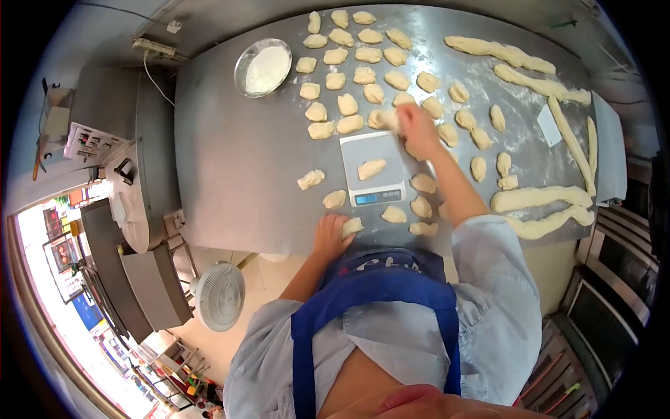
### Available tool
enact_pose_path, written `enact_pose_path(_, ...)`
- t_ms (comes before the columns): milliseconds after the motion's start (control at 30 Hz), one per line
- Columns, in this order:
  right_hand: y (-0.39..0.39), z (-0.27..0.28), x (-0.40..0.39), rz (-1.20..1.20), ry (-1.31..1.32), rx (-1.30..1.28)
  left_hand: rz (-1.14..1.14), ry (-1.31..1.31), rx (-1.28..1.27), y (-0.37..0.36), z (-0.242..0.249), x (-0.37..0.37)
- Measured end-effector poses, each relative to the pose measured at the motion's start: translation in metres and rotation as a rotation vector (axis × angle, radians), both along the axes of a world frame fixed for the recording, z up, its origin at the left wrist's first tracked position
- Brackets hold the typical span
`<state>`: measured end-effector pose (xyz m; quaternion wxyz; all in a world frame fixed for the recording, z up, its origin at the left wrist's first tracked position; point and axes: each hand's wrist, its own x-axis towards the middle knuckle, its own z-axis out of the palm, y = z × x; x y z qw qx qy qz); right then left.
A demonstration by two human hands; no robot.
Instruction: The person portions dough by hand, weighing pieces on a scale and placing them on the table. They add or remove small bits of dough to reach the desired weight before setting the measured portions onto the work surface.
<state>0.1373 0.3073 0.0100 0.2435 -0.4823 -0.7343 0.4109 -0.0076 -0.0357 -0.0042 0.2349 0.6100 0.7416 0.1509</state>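
Observation:
My left hand (331, 237) is at the table's near edge, fingers closed round a dough piece (352, 227). Beyond the scale's far right corner, my right hand (419, 131) is closed on a dough piece (389, 121), slightly blurred by motion. Between my hands stands a digital scale (354, 155) with a lit display, and a single dough piece (371, 169) lies on its plate. Left of the scale are two loose dough pieces, one of them a twisted lump (311, 179). Several more lie to its right and in rows behind it.
A metal bowl of flour (268, 68) stands at the back left of the steel table (230, 153). Long dough ropes (541, 199) lie on the right, near a white scraper (549, 126). A fan (220, 296) stands on the floor at the left.

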Motion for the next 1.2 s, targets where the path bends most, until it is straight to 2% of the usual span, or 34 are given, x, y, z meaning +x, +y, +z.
enact_pose_path(133, 0.119, -0.013, 0.003, -0.278, -0.028, 0.389, 0.062, 0.007, 0.022, 0.001, -0.004, 0.007)
enact_pose_path(233, 0.187, -0.045, 0.002, -0.296, -0.086, 0.430, 0.115, 0.013, 0.012, -0.005, -0.006, 0.012)
enact_pose_path(267, 0.201, -0.067, 0.005, -0.247, -0.201, 0.540, 0.115, 0.004, 0.026, -0.003, -0.007, 0.011)
enact_pose_path(300, 0.194, -0.085, 0.007, -0.195, -0.316, 0.642, 0.113, -0.005, 0.031, -0.006, -0.006, 0.010)
enact_pose_path(333, 0.176, -0.075, 0.003, -0.184, -0.316, 0.621, 0.128, -0.057, 0.035, -0.006, -0.004, 0.008)
enact_pose_path(400, 0.128, -0.012, -0.013, -0.103, 0.058, 0.751, 0.206, -0.135, -0.019, -0.008, -0.003, 0.008)
enact_pose_path(467, 0.034, 0.022, -0.015, -0.005, -0.004, 0.223, 0.345, -0.299, -0.189, -0.004, 0.003, 0.007)
enact_pose_path(500, -0.015, 0.040, -0.011, 0.135, -0.026, 0.065, 0.341, -0.303, -0.192, -0.002, -0.006, 0.003)
enact_pose_path(567, -0.097, 0.016, 0.003, 0.579, 0.064, 0.068, 0.421, -0.901, -0.328, -0.007, -0.029, 0.000)
enact_pose_path(600, -0.135, 0.020, 0.010, 0.656, 0.143, 0.117, 0.418, -0.904, -0.329, -0.004, -0.022, 0.001)
enact_pose_path(667, -0.181, 0.022, 0.024, 0.734, 0.228, 0.181, 0.304, -1.081, -0.415, 0.012, 0.012, -0.001)
enact_pose_path(700, -0.194, 0.018, 0.035, 0.712, 0.148, 0.037, 0.306, -1.073, -0.409, 0.014, 0.022, -0.002)
enact_pose_path(733, -0.202, 0.019, 0.040, 0.685, 0.068, -0.107, 0.151, -0.896, -0.431, 0.016, 0.031, -0.003)
enact_pose_path(767, -0.206, 0.018, 0.043, 0.684, 0.072, -0.099, -0.003, -0.719, -0.450, 0.017, 0.034, -0.003)
enact_pose_path(867, -0.218, 0.031, 0.053, 0.688, -0.013, -0.079, -0.071, -0.644, -0.414, 0.010, 0.023, 0.004)
enact_pose_path(933, -0.224, 0.045, 0.054, 0.628, -0.031, -0.287, -0.051, -0.660, -0.371, 0.008, 0.016, 0.008)
enact_pose_path(1067, -0.230, 0.041, 0.051, 0.618, -0.121, -0.225, -0.063, -0.585, -0.308, 0.009, 0.015, 0.009)
enact_pose_path(1133, -0.232, 0.044, 0.048, 0.599, -0.126, -0.055, -0.080, -0.555, -0.315, 0.012, 0.021, 0.010)
enact_pose_path(1167, -0.231, 0.049, 0.048, 0.592, -0.128, -0.048, -0.090, -0.524, -0.322, 0.015, 0.023, 0.011)
enact_pose_path(1200, -0.228, 0.057, 0.048, 0.669, -0.096, -0.068, -0.098, -0.522, -0.314, 0.018, 0.023, 0.011)
